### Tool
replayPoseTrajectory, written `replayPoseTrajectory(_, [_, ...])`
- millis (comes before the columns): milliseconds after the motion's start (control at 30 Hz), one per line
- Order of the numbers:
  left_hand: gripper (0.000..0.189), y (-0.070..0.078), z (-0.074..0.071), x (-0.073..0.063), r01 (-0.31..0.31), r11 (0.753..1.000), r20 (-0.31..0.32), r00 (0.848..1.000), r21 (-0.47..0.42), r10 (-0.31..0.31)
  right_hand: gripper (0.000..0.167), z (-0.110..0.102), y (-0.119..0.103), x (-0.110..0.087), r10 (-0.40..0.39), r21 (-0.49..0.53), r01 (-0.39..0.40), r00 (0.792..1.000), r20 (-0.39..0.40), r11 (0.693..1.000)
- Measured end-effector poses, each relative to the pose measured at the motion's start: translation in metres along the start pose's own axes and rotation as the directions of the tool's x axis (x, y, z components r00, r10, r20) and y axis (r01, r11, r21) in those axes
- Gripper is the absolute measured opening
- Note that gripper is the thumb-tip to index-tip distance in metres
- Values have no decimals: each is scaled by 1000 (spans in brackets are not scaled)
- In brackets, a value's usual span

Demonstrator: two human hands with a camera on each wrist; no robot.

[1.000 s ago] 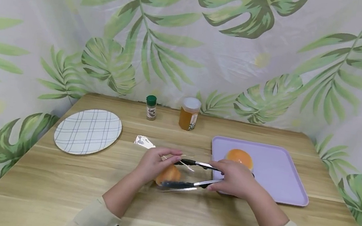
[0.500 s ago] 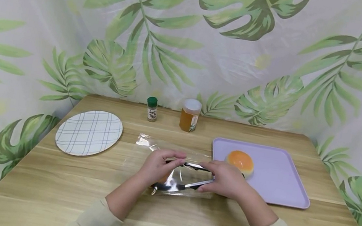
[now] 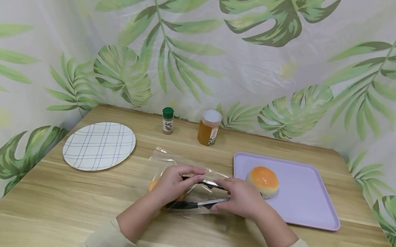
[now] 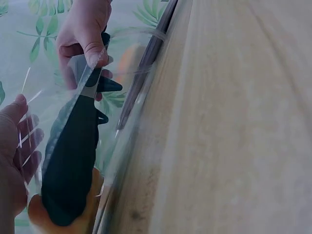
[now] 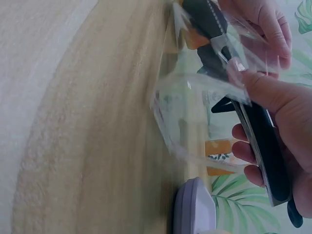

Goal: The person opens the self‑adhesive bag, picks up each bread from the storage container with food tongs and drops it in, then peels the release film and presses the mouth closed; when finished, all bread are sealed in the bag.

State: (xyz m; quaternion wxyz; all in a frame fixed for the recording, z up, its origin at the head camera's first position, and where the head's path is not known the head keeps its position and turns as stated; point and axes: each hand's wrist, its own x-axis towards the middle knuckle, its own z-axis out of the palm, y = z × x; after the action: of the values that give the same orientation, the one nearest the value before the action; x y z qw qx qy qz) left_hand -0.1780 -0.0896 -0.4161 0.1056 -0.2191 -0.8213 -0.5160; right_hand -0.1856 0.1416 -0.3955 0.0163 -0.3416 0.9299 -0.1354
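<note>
My right hand (image 3: 242,198) grips metal tongs (image 3: 212,203) with black heads, which reach leftward into a clear plastic bag (image 3: 164,155). In the right wrist view, my thumb lies along the upper arm of the tongs (image 5: 265,146), fingers curled beneath. My left hand (image 3: 176,184) pinches the bag's film between thumb and fingers, above the tongs. Inside the bag a glossy orange-brown bun (image 3: 153,184) shows partly past my left wrist, the rest hidden behind the hand. The left wrist view has a black tong head overlapping this bun (image 4: 43,214).
A second round bun (image 3: 263,180) sits at the left side of a lilac tray (image 3: 309,198) on the right. A white plate with blue lines (image 3: 99,146) lies at left. Toward the back stand a green-capped shaker (image 3: 168,121) and a honey-coloured jar (image 3: 208,128).
My right hand has moved left, carrying the tongs deeper into the bag. The bun in the bag has shifted left and now shows beyond my left wrist. The left hand keeps its pinch.
</note>
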Motion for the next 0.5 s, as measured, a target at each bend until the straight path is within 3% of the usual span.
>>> replayPoseTrajectory(133, [18, 1, 0, -1, -4, 1000, -7, 1000, 7, 4, 71, 4, 0, 0, -14, -11, 14, 1000, 2, 1000])
replayPoseTrajectory(500, [18, -1, 3, -2, -5, 999, -2, 1000, -32, 5, 66, 11, -7, 7, -56, -99, 46, 994, -98, 994])
